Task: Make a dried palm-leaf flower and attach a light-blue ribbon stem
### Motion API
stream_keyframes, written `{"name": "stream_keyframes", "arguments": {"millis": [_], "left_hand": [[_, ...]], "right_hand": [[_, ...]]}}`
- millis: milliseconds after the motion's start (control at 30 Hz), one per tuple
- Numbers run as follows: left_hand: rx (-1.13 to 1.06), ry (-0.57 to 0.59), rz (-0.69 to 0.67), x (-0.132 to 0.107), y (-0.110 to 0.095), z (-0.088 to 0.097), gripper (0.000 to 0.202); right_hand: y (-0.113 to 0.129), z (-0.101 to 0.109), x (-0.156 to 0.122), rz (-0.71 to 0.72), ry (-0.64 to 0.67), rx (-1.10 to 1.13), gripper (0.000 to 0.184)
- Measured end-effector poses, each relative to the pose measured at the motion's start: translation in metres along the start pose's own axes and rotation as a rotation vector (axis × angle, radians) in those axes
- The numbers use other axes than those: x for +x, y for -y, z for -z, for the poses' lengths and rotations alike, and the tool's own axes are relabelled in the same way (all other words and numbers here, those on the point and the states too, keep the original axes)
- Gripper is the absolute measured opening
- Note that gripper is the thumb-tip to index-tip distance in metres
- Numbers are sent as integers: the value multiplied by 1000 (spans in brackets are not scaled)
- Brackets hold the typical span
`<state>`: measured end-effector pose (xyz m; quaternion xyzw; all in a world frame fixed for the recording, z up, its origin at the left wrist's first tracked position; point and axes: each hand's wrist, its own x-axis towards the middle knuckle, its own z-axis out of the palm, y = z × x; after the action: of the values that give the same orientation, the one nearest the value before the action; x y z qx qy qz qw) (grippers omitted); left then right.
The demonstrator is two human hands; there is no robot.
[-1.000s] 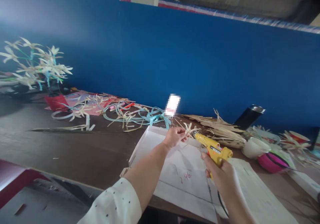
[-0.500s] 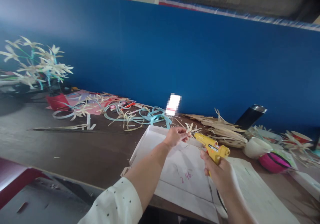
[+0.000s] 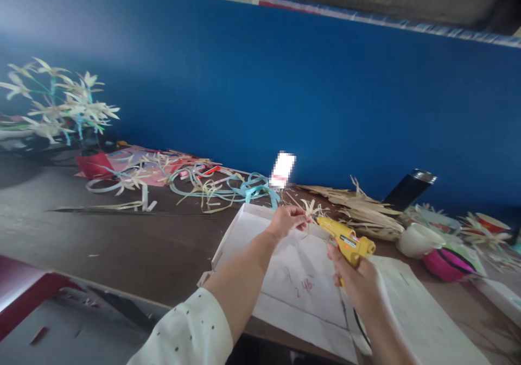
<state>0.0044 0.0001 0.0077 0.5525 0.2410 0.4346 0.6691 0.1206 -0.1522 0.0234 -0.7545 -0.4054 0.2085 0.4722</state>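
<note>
Pinched in the fingertips of my left hand is a small pale flower made of dry strips, its petals spread upward. My right hand is wrapped round the handle of a yellow glue gun. The gun's nozzle points left at the base of the flower; whether they touch I cannot tell. Both hands are above an open white cardboard box lid with red handwritten numbers. A dark cord runs down from the gun beside my right wrist.
Blue ribbon lies beyond the box. Dry husks, a black flask, a white cup and a pink pouch stand to the right. Pale flowers in a red pot are at far left, before a blue partition.
Almost nothing differs. The glue gun's nozzle sits very slightly further right of the flower; both hands keep their hold.
</note>
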Motion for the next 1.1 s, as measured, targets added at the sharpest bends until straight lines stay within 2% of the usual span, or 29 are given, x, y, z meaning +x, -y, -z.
{"name": "stream_keyframes", "arguments": {"millis": [367,767,1100], "left_hand": [[-22,-9,9,2,3,0,37],[16,-15,22,-4,-6,-2,32],[26,-8,26,-4,-7,-2,39]], "right_hand": [[5,-1,-4,-6,-7,27,50],[16,-2,-13,54,-54,18,46],[8,-1,-6,-1,-8,23,49]]}}
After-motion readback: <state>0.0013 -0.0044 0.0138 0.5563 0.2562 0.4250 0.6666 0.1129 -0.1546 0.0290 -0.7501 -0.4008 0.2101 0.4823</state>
